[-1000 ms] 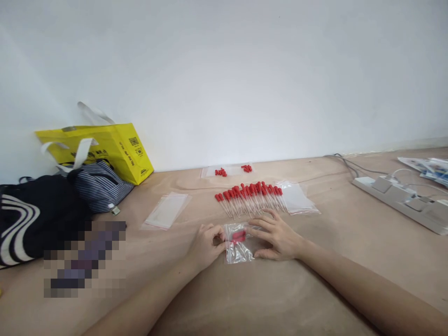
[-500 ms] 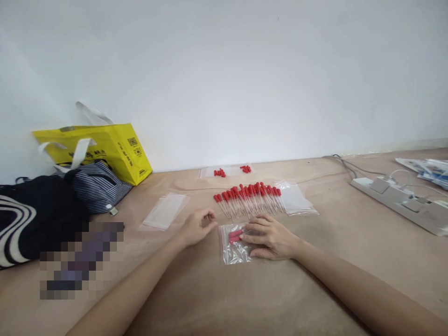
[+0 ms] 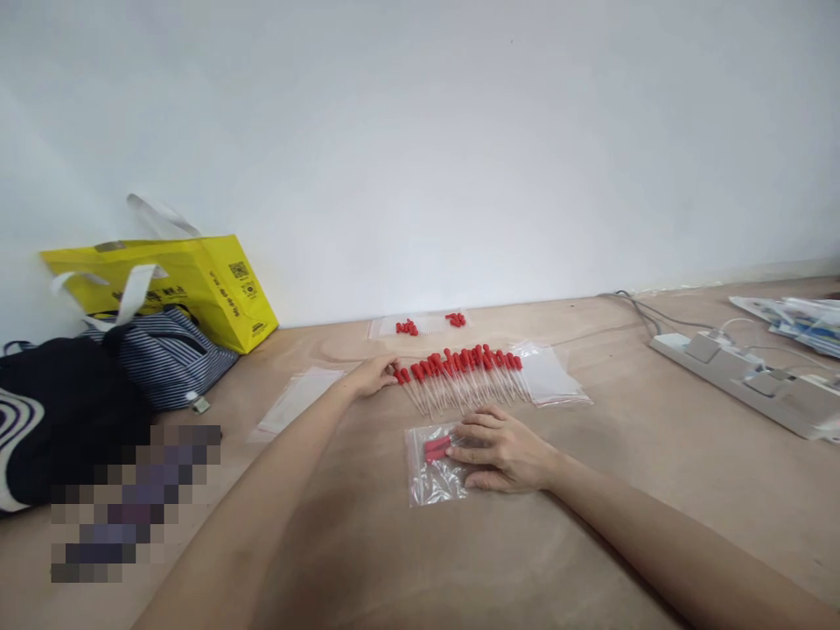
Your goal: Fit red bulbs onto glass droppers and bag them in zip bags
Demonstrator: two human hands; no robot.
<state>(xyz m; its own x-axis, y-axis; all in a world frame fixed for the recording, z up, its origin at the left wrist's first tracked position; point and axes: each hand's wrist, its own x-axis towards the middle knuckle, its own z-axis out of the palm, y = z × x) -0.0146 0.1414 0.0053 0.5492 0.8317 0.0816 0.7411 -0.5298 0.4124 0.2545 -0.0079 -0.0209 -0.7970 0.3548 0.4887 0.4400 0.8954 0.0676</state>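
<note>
Several droppers with red bulbs and clear stems (image 3: 463, 372) lie side by side in a row on the wooden table. My left hand (image 3: 375, 374) is at the left end of that row, its fingertips at the leftmost red bulb; whether they grip it is unclear. Nearer to me, my right hand (image 3: 502, 451) rests with fingers spread over the right part of a small clear zip bag (image 3: 438, 490). Red bulbs (image 3: 438, 448) show inside this bag, partly under my right fingertips.
Flat clear bags lie left (image 3: 298, 401) and right (image 3: 557, 376) of the row. Behind it is a bag with small red pieces (image 3: 430, 326). A yellow bag (image 3: 227, 280) and dark bags (image 3: 72, 411) stand left, a power strip (image 3: 741, 372) right.
My left hand has moved forward from beside the small bag to the left end of the dropper row. My right hand stays on the small bag. The view has shifted slightly.
</note>
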